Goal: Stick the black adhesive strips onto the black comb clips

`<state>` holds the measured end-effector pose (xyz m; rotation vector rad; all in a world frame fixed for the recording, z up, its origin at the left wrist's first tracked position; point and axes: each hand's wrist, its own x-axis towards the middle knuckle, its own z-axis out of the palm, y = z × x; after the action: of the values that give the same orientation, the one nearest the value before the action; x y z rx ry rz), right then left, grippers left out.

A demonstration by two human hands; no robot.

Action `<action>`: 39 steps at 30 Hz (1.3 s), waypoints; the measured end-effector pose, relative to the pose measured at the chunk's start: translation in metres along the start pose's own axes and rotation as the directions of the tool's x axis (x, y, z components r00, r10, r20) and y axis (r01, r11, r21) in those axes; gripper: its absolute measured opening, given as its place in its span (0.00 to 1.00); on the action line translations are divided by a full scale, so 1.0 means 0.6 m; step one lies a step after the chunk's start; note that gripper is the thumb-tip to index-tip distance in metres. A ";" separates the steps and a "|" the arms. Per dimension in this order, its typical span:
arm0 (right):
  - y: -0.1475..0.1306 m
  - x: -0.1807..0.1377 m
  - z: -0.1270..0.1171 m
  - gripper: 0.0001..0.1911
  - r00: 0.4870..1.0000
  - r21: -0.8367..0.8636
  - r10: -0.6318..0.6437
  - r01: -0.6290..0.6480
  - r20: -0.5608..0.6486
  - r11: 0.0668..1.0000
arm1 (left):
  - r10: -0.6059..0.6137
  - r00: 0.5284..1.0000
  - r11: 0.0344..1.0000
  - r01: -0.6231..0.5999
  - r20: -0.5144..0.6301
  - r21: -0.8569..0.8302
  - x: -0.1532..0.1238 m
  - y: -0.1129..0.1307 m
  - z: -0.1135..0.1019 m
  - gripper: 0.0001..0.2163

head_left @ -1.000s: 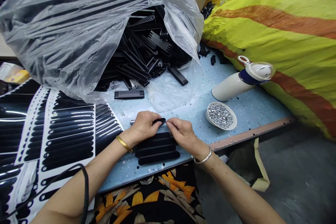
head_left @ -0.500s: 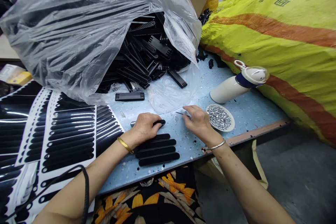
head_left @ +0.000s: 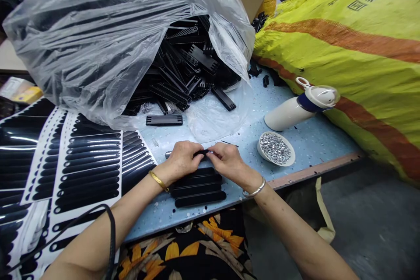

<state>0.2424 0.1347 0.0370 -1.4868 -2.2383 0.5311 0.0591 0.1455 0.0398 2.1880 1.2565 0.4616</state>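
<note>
My left hand (head_left: 183,157) is closed around a narrow black piece (head_left: 201,152) with a rounded end. A silvery tip of it shows left of the hand; the rest is covered by fingers. My right hand (head_left: 227,159) pinches the right end of the same piece, its fingertips close to the left ones. Just beyond the right hand, a thin dark stick-like tool (head_left: 230,143) lies on the blue table. Directly below both hands rest several black strips (head_left: 200,199) with rounded ends, side by side. A white bowl (head_left: 293,157) of small silvery bits (head_left: 274,148) stands to the right.
A clear plastic bag (head_left: 95,43) full of black combs (head_left: 177,78) fills the back, with one comb (head_left: 164,120) lying before it. Sheets of black strips (head_left: 90,162) cover the left. A tilted white bottle (head_left: 285,113) leans against a yellow sack (head_left: 354,48).
My right hand has left the thin dark tool, moved left and taken the end of the black piece. My left hand stays in place on that piece.
</note>
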 end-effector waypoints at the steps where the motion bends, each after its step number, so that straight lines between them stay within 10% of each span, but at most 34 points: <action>1: -0.003 0.000 -0.001 0.08 1.000 0.027 0.010 -0.010 -0.015 1.000 | -0.002 1.000 1.000 0.002 -0.001 -0.004 0.000 -0.001 0.001 0.10; 8: -0.011 0.017 0.005 0.08 0.948 0.492 0.295 -0.317 0.123 0.811 | -0.016 1.000 1.000 0.016 0.009 0.012 0.003 -0.003 0.001 0.06; 18: -0.009 0.029 0.009 0.06 0.927 0.555 0.342 -0.368 0.154 0.746 | 0.053 0.998 0.998 -0.052 -0.027 0.018 -0.045 -0.050 -0.050 0.08; 39: -0.054 0.034 -0.021 0.07 0.868 0.740 0.409 -0.467 0.280 0.484 | 0.019 0.989 0.979 -0.048 -0.148 -0.196 -0.066 -0.074 -0.034 0.08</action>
<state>0.2168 0.1433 0.0670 -1.4832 -1.2463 1.5264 -0.0018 0.1350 0.0272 2.0386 1.1936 0.7405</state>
